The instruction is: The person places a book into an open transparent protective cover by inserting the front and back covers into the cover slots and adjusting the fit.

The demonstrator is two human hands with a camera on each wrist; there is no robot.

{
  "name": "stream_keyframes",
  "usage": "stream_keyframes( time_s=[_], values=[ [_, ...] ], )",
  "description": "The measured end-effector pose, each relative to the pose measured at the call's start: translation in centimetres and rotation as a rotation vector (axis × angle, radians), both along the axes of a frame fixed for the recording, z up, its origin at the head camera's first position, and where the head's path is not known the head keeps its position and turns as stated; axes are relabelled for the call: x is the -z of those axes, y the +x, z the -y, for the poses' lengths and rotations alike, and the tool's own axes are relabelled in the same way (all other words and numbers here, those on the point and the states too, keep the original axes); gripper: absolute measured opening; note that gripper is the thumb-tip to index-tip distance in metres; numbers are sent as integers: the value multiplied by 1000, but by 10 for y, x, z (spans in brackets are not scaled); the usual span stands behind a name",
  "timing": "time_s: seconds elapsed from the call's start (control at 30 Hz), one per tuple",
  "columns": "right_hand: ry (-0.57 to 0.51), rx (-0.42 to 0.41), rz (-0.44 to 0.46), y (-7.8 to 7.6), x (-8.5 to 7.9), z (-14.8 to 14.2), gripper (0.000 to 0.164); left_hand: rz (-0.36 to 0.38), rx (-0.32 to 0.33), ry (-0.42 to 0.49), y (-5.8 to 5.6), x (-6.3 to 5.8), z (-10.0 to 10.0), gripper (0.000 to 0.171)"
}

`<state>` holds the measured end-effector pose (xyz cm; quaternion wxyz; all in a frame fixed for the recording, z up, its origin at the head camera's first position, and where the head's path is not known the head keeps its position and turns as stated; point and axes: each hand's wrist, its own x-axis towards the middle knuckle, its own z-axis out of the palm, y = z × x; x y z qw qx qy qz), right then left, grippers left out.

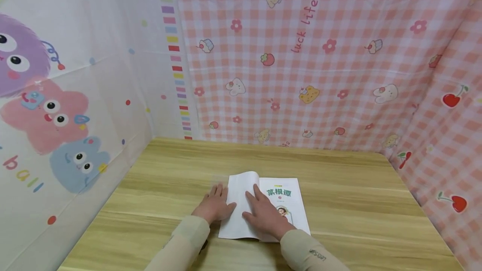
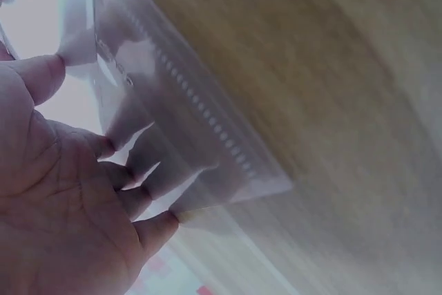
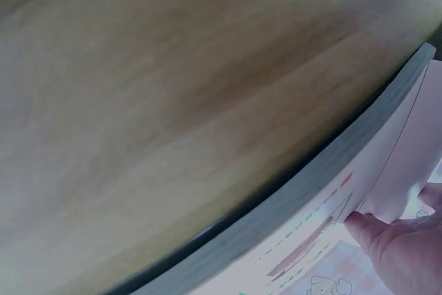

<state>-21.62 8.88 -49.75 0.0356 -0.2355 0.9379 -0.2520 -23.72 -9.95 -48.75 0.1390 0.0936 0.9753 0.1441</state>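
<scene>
An open book point(image 1: 300, 208) lies on the wooden table in the head view, with a title page showing green characters and a small drawn figure on its right side. A blank white leaf point(image 1: 238, 185) is turned over to the left and bulges near the spine. My left hand point(image 1: 215, 205) rests at the leaf's left edge, fingers extended. In the left wrist view its fingertips touch a clear plastic sheet point(image 2: 197, 119) with a dotted seam, sticking out beyond the book's edge. My right hand point(image 1: 266, 216) presses on the white leaf near the spine, fingers spread, partly hiding the title page.
The wooden table point(image 1: 361, 204) extends around the book on all sides. A pink checked cloth point(image 1: 301, 70) hangs behind and on the right. A white cloth with cartoon figures point(image 1: 113, 108) hangs on the left.
</scene>
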Motion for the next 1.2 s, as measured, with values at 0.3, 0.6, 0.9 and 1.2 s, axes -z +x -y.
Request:
stream_keyframes(
  time_s=[0.3,0.6,0.9,1.2],
  values=[
    [31,20,-2,-1,3,1,65,-15,-21,-3,-14,19,0,75],
    [93,6,-32,-3,1,2,64,-7,-10,-21,-7,3,-2,72],
    [99,-17,-2,-10,-3,-10,60,-12,-17,-3,-4,2,-4,71],
    [121,-18,-30,-10,3,-12,61,-31,-68,93,-6,1,-5,69]
  ],
)
